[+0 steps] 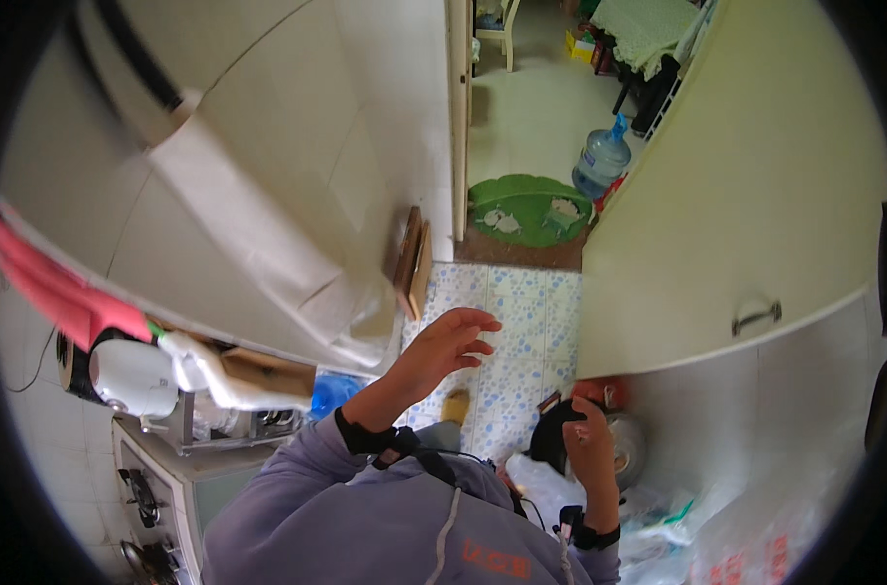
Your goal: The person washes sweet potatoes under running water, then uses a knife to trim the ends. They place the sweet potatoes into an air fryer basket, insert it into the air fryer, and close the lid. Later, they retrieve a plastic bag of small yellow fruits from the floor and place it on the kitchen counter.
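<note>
My left hand (pixel 443 351) is raised over the tiled floor (pixel 520 329), its fingers spread and slightly curled, with nothing in it. Lower and to the right, my right hand (pixel 589 442) is held up with loosely curled fingers and holds nothing. Behind it stand a black pan (pixel 551 439) and a round metal lid (pixel 630 447). Both wrists wear black straps. To the left of my left hand hangs a long pale cloth or bag (pixel 253 219) with black straps, partly blurred.
A cream door (pixel 721 183) with a metal handle (pixel 756 318) stands at the right. Boards (pixel 414 267) lean by the doorway. Beyond lie a green mat (pixel 524 208) and a large water bottle (pixel 603 157). A gas stove (pixel 147 504) and a white appliance (pixel 132 376) are at left; plastic bags (pixel 655 526) lie lower right.
</note>
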Tool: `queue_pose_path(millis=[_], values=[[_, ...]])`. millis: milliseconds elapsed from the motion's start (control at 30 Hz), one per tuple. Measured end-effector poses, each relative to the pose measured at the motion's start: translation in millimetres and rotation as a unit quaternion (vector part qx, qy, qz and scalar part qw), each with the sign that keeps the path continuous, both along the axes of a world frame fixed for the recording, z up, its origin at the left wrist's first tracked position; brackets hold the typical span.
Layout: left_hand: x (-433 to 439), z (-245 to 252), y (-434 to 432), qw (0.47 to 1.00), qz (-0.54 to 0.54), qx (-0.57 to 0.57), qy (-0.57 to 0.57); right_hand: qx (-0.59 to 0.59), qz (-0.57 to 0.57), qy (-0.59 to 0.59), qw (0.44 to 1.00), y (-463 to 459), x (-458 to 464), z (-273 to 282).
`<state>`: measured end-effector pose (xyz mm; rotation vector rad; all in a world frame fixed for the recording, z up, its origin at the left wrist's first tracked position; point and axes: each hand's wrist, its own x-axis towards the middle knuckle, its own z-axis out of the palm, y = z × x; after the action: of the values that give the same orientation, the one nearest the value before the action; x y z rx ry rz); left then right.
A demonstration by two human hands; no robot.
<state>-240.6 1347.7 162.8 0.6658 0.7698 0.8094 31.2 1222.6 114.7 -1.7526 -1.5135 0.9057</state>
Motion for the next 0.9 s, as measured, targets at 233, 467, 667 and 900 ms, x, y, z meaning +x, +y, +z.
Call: queue_pose_path(millis=[233, 467, 667, 900], values=[[81, 9, 163, 0.998, -0.060, 0.025, -0.022, -0.011, -0.108, -0.008, 0.994, 88, 66, -6], [136, -11, 302, 0.997, -0.053, 0.059, 0.011, -0.023, -0.092, -0.045, 0.994, 228, 136, -36], [151, -5, 425, 0.997, 0.069, 0.019, 0.012, 0.033, -0.037, 0.017, 0.999, 422, 181, -16], [168, 2, 549, 0.993, 0.109, 0.024, 0.025, 0.012, 0.116, 0.008, 0.993, 594, 190, -2]])
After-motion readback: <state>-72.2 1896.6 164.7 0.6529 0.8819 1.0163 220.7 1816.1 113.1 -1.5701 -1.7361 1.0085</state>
